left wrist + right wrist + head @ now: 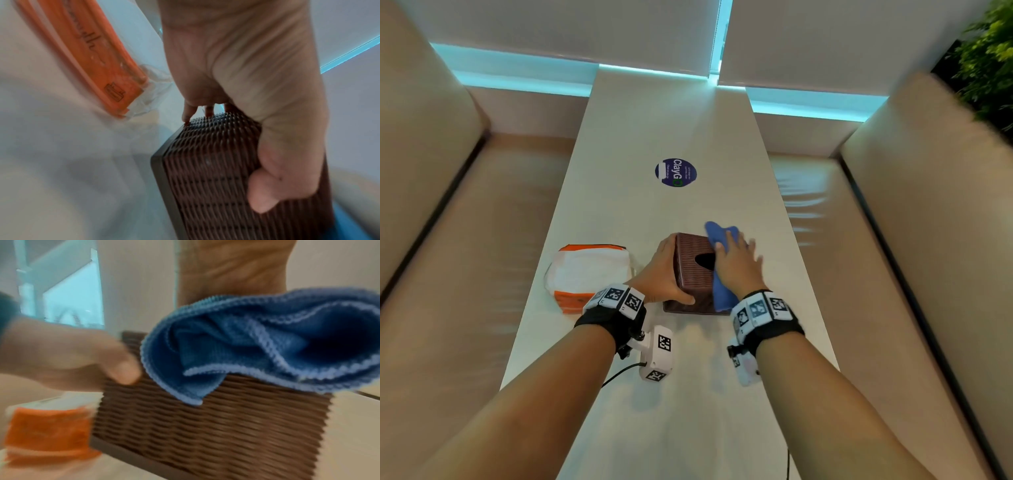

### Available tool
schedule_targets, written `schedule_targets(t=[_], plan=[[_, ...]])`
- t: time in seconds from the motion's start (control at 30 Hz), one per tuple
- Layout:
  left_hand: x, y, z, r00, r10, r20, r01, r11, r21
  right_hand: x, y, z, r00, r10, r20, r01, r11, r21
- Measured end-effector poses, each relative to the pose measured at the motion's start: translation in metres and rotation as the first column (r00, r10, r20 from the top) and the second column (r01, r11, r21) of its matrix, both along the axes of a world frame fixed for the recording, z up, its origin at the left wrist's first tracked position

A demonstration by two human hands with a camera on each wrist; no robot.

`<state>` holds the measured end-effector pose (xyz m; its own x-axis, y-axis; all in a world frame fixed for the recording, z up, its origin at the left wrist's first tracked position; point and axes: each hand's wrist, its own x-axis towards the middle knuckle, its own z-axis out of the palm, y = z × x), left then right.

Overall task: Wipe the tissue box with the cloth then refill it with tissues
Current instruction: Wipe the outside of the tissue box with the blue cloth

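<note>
A brown woven tissue box (693, 265) stands on the white table (688, 411), its dark slot facing up. My left hand (666, 270) grips the box's left side, fingers over the far edge and thumb on the near face (263, 191). My right hand (738, 260) lies flat on a blue cloth (719, 233), pressing it onto the right part of the box's top. In the right wrist view the cloth (257, 340) drapes over the box's (205, 434) upper edge. An orange and white tissue pack (589, 270) lies just left of the box.
A round blue sticker (675, 172) is on the table beyond the box. Beige padded benches (482, 240) run along both long sides of the narrow table. A green plant (989, 51) stands at the far right. Window blinds close off the far end.
</note>
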<state>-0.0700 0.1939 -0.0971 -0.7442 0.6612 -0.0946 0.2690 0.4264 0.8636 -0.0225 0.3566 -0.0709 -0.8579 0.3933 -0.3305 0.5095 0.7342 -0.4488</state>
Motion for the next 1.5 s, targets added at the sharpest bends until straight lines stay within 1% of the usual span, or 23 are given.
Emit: schedule_targets(t=[0.1, 0.17, 0.23, 0.3, 0.4, 0.47, 0.53, 0.6, 0.73, 0.8, 0.9, 1.0, 1.03, 1.1, 1.13, 1.17, 1.23, 1.27, 1.37, 1.4, 1.43, 1.47, 1.5], plan=[[-0.001, 0.000, -0.002, 0.999, -0.034, -0.011, 0.033, 0.999, -0.025, 0.007, 0.025, -0.007, 0.985, -0.168, 0.049, 0.170, 0.985, -0.027], [-0.003, 0.001, -0.001, 0.999, -0.041, -0.023, 0.041, 0.999, -0.035, 0.007, 0.023, -0.005, 0.977, -0.207, 0.044, 0.210, 0.974, -0.091], [-0.002, 0.002, 0.001, 0.998, -0.038, -0.042, 0.036, 0.999, -0.038, 0.003, 0.010, 0.000, 0.989, -0.149, -0.008, 0.147, 0.982, -0.122], [-0.002, 0.005, 0.006, 0.997, -0.038, -0.070, 0.035, 0.998, -0.043, 0.000, -0.009, 0.006, 0.995, -0.018, -0.096, 0.006, 0.992, -0.128], [-0.004, 0.009, 0.009, 0.997, -0.034, -0.072, 0.031, 0.998, -0.046, 0.000, -0.037, 0.012, 0.970, 0.146, -0.195, -0.180, 0.969, -0.172], [-0.004, 0.009, 0.009, 0.996, -0.049, -0.068, 0.046, 0.998, -0.044, 0.000, -0.039, 0.010, 0.960, 0.157, -0.231, -0.199, 0.965, -0.170], [-0.004, 0.006, 0.010, 0.996, -0.055, -0.064, 0.054, 0.998, -0.031, -0.001, -0.028, 0.002, 0.967, 0.110, -0.227, -0.141, 0.982, -0.124], [-0.003, 0.004, 0.010, 0.997, -0.055, -0.054, 0.054, 0.998, -0.028, 0.002, -0.008, -0.008, 0.981, 0.025, -0.191, -0.042, 0.995, -0.087], [-0.005, 0.006, 0.010, 0.998, -0.049, -0.031, 0.048, 0.998, -0.048, 0.010, 0.025, -0.017, 0.970, -0.211, -0.121, 0.183, 0.960, -0.210], [-0.006, 0.009, 0.012, 0.998, -0.051, -0.034, 0.049, 0.997, -0.063, 0.012, 0.022, -0.017, 0.965, -0.239, -0.103, 0.217, 0.958, -0.188], [-0.007, 0.012, 0.017, 0.998, -0.043, -0.048, 0.039, 0.996, -0.085, 0.013, -0.001, -0.006, 0.981, -0.131, -0.145, 0.114, 0.986, -0.123], [-0.013, 0.014, 0.015, 0.999, -0.033, -0.035, 0.029, 0.993, -0.111, 0.021, -0.027, 0.006, 0.967, 0.009, -0.254, -0.055, 0.983, -0.173], [-0.015, 0.015, 0.015, 0.999, -0.039, -0.007, 0.038, 0.992, -0.118, 0.026, -0.033, 0.007, 0.945, 0.064, -0.320, -0.127, 0.975, -0.180], [-0.015, 0.015, 0.014, 0.995, -0.091, 0.042, 0.096, 0.986, -0.140, 0.041, -0.038, 0.002, 0.878, 0.177, -0.444, -0.255, 0.959, -0.123], [-0.014, 0.015, 0.014, 0.993, -0.110, 0.044, 0.116, 0.981, -0.153, 0.046, -0.037, -0.003, 0.853, 0.215, -0.476, -0.284, 0.956, -0.078], [-0.013, 0.013, 0.014, 0.993, -0.106, 0.048, 0.112, 0.981, -0.157, 0.048, -0.033, -0.009, 0.846, 0.230, -0.480, -0.280, 0.960, -0.034], [-0.013, 0.010, 0.013, 0.998, -0.048, 0.051, 0.055, 0.987, -0.149, 0.048, -0.024, -0.019, 0.870, 0.170, -0.462, -0.180, 0.983, 0.024], [-0.014, 0.009, 0.011, 0.999, -0.025, 0.048, 0.032, 0.989, -0.144, 0.047, -0.020, -0.022, 0.886, 0.107, -0.452, -0.105, 0.994, 0.031], [-0.013, 0.008, 0.013, 0.998, -0.033, 0.060, 0.041, 0.989, -0.141, 0.045, -0.005, -0.028, 0.902, -0.099, -0.421, 0.108, 0.994, -0.002], [-0.015, 0.009, 0.012, 0.997, -0.029, 0.075, 0.039, 0.990, -0.135, 0.045, 0.000, -0.024, 0.901, -0.178, -0.395, 0.175, 0.984, -0.046], [-0.015, 0.009, 0.015, 0.995, -0.018, 0.096, 0.030, 0.991, -0.130, 0.043, 0.006, -0.022, 0.887, -0.275, -0.372, 0.244, 0.961, -0.130], [-0.016, 0.010, 0.015, 0.993, -0.004, 0.114, 0.018, 0.992, -0.125, 0.040, 0.012, -0.017, 0.859, -0.397, -0.324, 0.323, 0.910, -0.258], [-0.016, 0.010, 0.017, 0.990, 0.008, 0.137, 0.008, 0.994, -0.113, 0.035, 0.020, -0.013, 0.813, -0.525, -0.252, 0.401, 0.819, -0.411]])
